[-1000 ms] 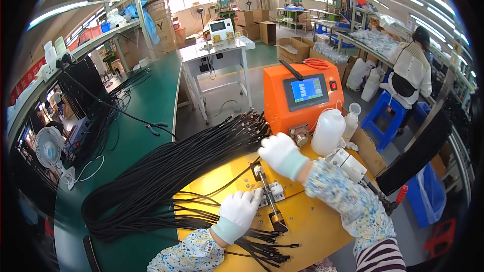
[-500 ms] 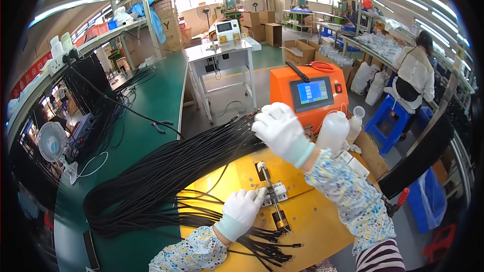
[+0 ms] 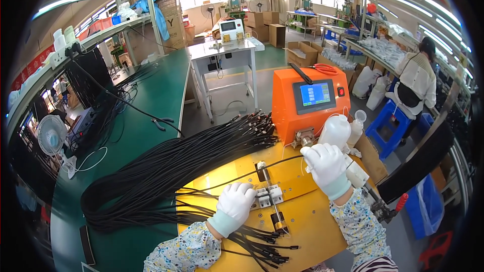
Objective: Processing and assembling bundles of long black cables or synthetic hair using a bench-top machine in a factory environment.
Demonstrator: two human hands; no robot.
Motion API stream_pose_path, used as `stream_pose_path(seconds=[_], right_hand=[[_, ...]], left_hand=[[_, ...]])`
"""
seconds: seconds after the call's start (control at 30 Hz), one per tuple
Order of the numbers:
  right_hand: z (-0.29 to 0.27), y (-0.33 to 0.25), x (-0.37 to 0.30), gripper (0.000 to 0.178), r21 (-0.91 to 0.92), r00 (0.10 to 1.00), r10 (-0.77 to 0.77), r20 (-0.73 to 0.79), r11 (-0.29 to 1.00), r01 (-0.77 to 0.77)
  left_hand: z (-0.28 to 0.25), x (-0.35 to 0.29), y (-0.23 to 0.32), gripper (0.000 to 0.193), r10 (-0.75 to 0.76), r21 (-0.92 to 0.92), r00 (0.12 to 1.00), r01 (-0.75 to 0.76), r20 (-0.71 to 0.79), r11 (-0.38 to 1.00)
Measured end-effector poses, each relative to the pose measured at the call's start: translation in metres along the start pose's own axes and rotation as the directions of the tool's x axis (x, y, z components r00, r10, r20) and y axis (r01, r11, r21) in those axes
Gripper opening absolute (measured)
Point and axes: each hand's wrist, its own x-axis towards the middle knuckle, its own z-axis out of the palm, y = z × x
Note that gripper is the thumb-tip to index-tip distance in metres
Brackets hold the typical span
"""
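Note:
In my gloved right hand (image 3: pixel 326 167), a black cable (image 3: pixel 275 163) is pinched near its end. The cable runs left over the yellow work plate (image 3: pixel 315 221) toward the cable bundle. My gloved left hand (image 3: pixel 236 204) is closed, its fingertips at the left edge of a small white clamp fixture (image 3: pixel 276 194) with a metal rod across it. What those fingers hold is hidden. A thick bundle of black cables (image 3: pixel 166 168) loops over the green table, its connector ends fanned out beyond the fixture. More cable ends (image 3: pixel 267 244) lie below my left hand.
Behind the plate stands an orange machine (image 3: pixel 282 100) with a screen; pliers (image 3: pixel 325 69) lie on top. White bottles (image 3: pixel 335 131) stand to its right. On the green table (image 3: pixel 146 121) are another pair of pliers (image 3: pixel 162 122) and a fan (image 3: pixel 53 136). A person (image 3: pixel 416 78) sits far right.
My right hand has come down and right from the far connector ends, drawing one cable over the plate. My left hand has shifted slightly, staying beside the fixture.

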Motion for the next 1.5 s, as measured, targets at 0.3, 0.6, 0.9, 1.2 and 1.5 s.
stream_pose_path(seconds=[0.3, 0.6, 0.9, 1.2, 1.5], right_hand=[[0.003, -0.06, -0.023, 0.015, 0.687, 0.965, -0.189, 0.184, 0.726, 0.011], [0.011, -0.057, -0.026, 0.015, 0.825, 0.978, -0.044, 0.205, 0.546, -0.148], [0.026, -0.044, -0.028, 0.01, 0.648, 0.96, -0.036, 0.279, 0.745, -0.161], [0.035, -0.048, -0.031, 0.016, 0.636, 0.897, 0.077, 0.435, 0.679, -0.366], [0.037, -0.044, -0.033, 0.017, 0.692, 0.812, 0.385, 0.439, 0.432, -0.579]], left_hand=[[-0.074, 0.018, 0.058, 0.043, 0.167, -0.352, 0.985, -0.138, 0.051, 0.926], [-0.023, 0.0, 0.032, 0.032, -0.351, -0.671, 0.89, 0.451, 0.29, 0.589], [-0.012, -0.001, 0.018, 0.027, -0.238, -0.328, 0.96, 0.274, 0.145, 0.904], [-0.004, -0.01, 0.019, 0.041, -0.023, 0.077, 0.988, 0.012, 0.15, 0.997], [0.0, -0.008, 0.008, 0.039, 0.102, 0.134, 0.978, -0.127, 0.181, 0.983]])
